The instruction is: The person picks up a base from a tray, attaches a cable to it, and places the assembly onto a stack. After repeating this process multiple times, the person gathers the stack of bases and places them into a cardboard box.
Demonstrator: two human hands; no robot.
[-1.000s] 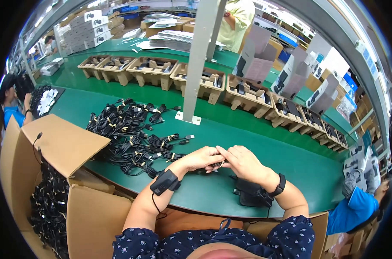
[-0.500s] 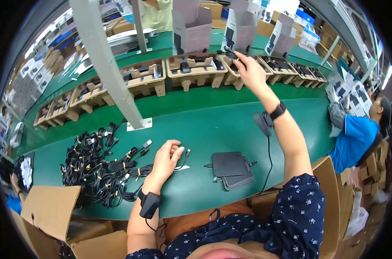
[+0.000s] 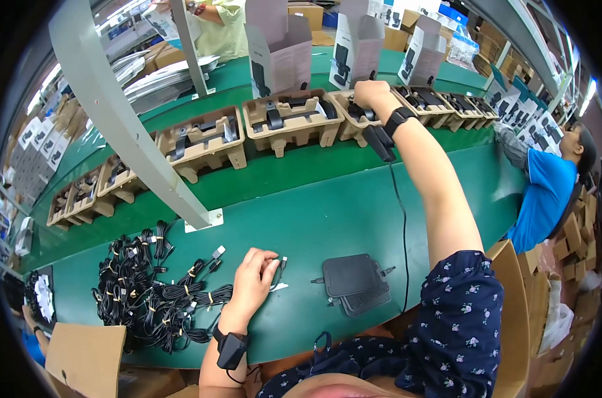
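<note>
My right hand reaches far out, down into a brown moulded-pulp tray that holds black parts. It is closed, and its fingertips and whatever they grip are hidden behind the hand. On the near table my left hand rests with fingers loosely curled and the thumb a little apart. Just beside that thumb lies a black cable end with a small plug. To the hand's left is a heap of bundled black cables. Flat black pads lie stacked to its right.
More pulp trays with black parts line the raised green ledge. Open printed boxes stand behind them. A grey metal post rises from the table at left. A person in a blue shirt sits at right. Cardboard boxes flank me.
My right hand has lowered into the tray; the black part seen in its fingers earlier is now hidden. My left hand stays by the cable end. The view has shifted slightly.
</note>
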